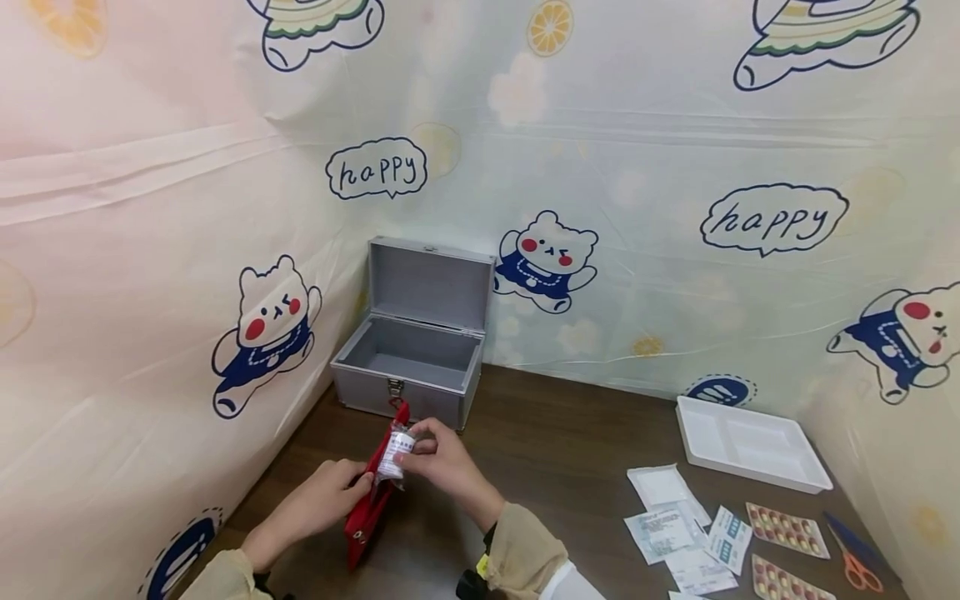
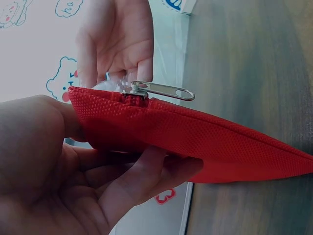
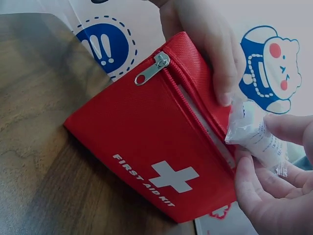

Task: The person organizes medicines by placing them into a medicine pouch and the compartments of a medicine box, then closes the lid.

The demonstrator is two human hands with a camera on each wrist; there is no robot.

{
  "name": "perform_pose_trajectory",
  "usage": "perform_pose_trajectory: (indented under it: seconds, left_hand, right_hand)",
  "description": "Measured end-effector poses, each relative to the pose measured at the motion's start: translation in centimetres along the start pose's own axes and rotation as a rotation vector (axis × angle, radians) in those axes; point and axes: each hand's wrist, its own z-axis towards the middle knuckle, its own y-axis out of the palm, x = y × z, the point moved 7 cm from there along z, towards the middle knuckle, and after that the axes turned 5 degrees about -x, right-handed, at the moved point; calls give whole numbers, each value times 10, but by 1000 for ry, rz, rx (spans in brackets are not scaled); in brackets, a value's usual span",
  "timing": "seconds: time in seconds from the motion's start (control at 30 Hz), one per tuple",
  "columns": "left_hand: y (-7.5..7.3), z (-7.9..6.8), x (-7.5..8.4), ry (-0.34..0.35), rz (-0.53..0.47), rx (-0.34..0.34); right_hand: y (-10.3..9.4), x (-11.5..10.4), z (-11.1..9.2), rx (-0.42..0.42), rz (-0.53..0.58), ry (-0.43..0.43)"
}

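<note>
Left hand [image 1: 318, 498] grips red pouch [image 3: 142, 127] near left edge of tabletop [image 1: 300, 450] | right hand [image 1: 448, 463] pinches wrapped roll [image 1: 395, 456] at pouch's unzipped mouth | Risk: zip teeth [image 3: 196, 116] could snag wrapping, causing drop.

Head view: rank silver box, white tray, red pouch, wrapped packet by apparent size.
Largest to smallest:
1. Silver box, lid open
2. White tray
3. Red pouch, seen nearly edge-on and partly covered
4. Wrapped packet, partly covered by fingers
</note>
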Motion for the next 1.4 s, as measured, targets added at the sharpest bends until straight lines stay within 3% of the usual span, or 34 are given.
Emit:
perform_pose_trajectory:
  seconds: [0.33,0.83,1.23,1.4]
  left_hand:
    - [-1,0,1,-19,6,24]
    - [0,-2,-1,-73,-39,42]
    - [2,-2,-4,-21,-11,78]
    - [1,-1,-6,-39,-40,63]
  right_hand:
    - [-1,0,2,73,-174,-41]
    - [1,-11,-3,57,-599,-114]
    - [11,-14,6,137,-924,-87]
    - [20,-17,10,185,-1100,-105]
